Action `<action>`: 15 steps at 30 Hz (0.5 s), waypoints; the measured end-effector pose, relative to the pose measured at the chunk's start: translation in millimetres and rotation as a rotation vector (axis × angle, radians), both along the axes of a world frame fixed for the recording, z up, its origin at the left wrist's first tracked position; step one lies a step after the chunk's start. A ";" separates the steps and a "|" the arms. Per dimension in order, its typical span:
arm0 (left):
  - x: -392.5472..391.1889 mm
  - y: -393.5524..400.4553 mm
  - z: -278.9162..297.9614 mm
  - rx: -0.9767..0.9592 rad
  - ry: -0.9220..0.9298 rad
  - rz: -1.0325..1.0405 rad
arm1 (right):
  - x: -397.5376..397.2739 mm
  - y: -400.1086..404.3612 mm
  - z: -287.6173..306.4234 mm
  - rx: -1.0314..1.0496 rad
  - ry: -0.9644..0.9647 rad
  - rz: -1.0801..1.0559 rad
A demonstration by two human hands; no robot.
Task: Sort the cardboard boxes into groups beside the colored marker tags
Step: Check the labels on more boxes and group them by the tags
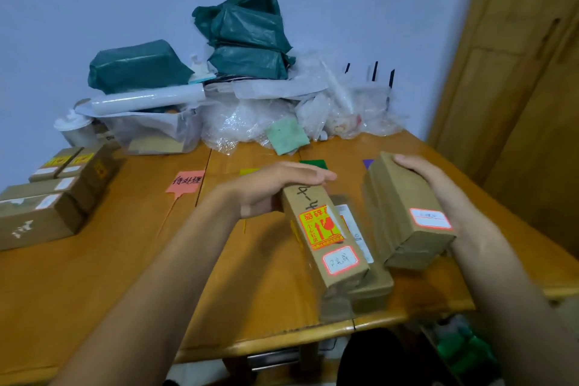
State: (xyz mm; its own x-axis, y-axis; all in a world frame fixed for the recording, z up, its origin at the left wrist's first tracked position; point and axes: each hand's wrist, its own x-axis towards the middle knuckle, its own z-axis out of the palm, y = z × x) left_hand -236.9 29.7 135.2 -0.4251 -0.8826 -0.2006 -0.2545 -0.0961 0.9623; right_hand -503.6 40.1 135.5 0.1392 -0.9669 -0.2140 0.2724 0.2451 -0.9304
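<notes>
My left hand [275,186] grips the far end of a long cardboard box [322,238] with an orange fragile sticker and a red-edged white label. My right hand [423,172] holds a second cardboard box [404,213] with a red-edged label, lifted just right of the first. Under the first box lie more boxes [369,288], partly hidden. A pink marker tag [185,182] with black writing lies on the table, with a group of boxes [44,204] to its left. Yellow [247,171], green [313,163] and purple [367,162] tags peek out behind my hands.
The wooden table [125,260] has its front edge near me and its right edge by a wooden door [517,72]. Along the wall at the back sit green plastic parcels [247,37], clear bags and bubble wrap [282,116] and a white roll [147,100].
</notes>
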 end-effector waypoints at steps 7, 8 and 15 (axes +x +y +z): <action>-35.3 -47.7 -10.5 -0.218 -0.097 0.235 | 17.2 -27.6 -15.9 0.063 0.021 0.104; -37.4 -44.4 -15.7 -0.316 -0.049 0.363 | 18.7 -30.5 -20.9 0.068 0.007 0.118; -56.7 33.0 -56.7 -0.430 0.461 0.927 | 36.5 -36.9 -33.9 0.044 0.002 0.090</action>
State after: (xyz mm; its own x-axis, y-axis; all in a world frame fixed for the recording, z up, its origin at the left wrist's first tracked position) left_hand -293.5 62.7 78.4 0.4777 -0.8544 0.2045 0.1318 0.2999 0.9448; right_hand -467.1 3.2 101.6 0.2242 -0.9403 -0.2562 0.2453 0.3089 -0.9189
